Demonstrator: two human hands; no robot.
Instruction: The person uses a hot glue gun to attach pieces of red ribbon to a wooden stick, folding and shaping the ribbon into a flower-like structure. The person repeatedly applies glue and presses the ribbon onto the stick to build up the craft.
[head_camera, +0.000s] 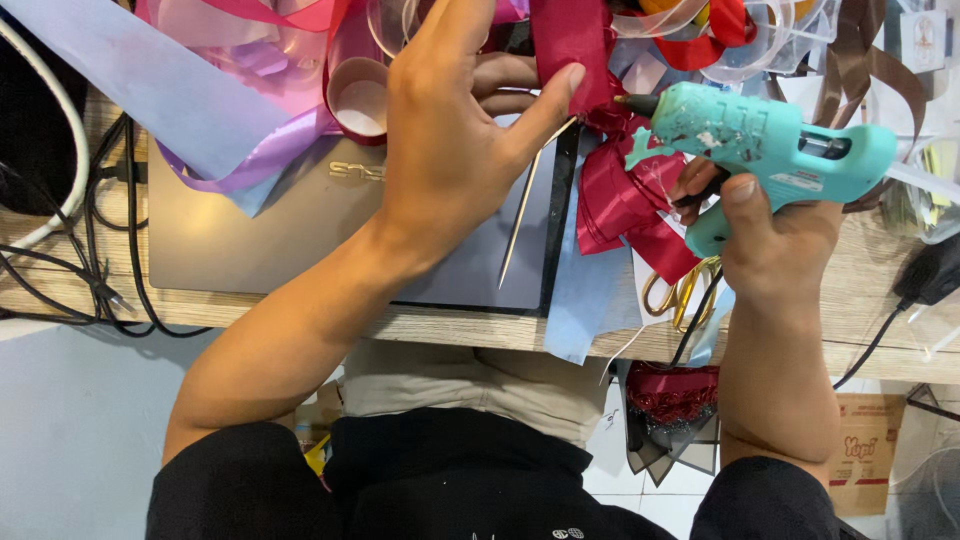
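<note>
My left hand (455, 130) pinches a dark red satin ribbon (572, 45) between thumb and fingers, with a thin wooden skewer (527, 205) running down from the grip. My right hand (770, 235) grips a teal glue gun (775, 150). Its nozzle points left, close to the ribbon just right of my thumb. More folded dark red ribbon (625, 205) lies bunched under the gun.
A closed grey laptop (250, 225) lies on the wooden desk (860, 300). Lilac and pink ribbons (250, 150) and a ribbon spool (360, 95) sit at the back left. Gold-handled scissors (680, 290) lie under my right hand. Cables (95, 250) trail at the left edge.
</note>
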